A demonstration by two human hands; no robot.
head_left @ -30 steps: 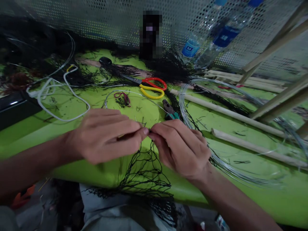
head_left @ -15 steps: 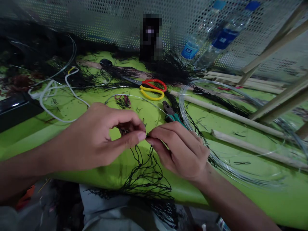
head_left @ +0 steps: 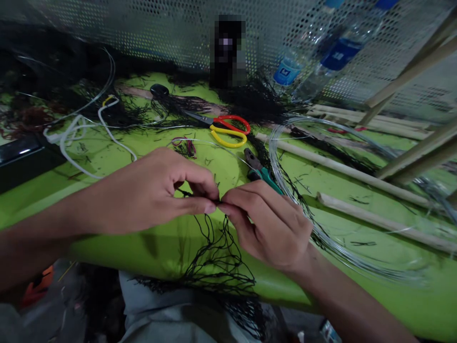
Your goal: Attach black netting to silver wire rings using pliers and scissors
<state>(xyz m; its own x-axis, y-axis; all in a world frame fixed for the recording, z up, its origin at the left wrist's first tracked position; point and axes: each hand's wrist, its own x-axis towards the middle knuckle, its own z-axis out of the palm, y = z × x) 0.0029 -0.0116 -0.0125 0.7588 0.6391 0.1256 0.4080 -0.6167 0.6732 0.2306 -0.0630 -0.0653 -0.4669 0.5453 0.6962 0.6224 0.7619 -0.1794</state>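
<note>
Black knotted netting (head_left: 221, 262) hangs from between my fingertips, over the green table's near edge and down onto my lap. My left hand (head_left: 153, 193) pinches its top strands between thumb and fingers. Touching those fingertips, my right hand (head_left: 267, 219) pinches the same netting. The exact knot or strand end between them is hidden. Just beyond my right hand lie pliers with green handles (head_left: 264, 174), and farther back scissors with one red and one yellow handle (head_left: 230, 131).
A coil of clear wire (head_left: 282, 166) and wooden sticks (head_left: 342, 171) lie on the right. Plastic bottles (head_left: 339, 55) stand at the back. A white cable (head_left: 64, 140) and a dark device (head_left: 24, 157) are on the left, with black netting (head_left: 46, 71) behind.
My left hand's fingers have drawn closer together at the netting, and its wrist is slightly higher. My right hand has barely moved. The view has shifted slightly.
</note>
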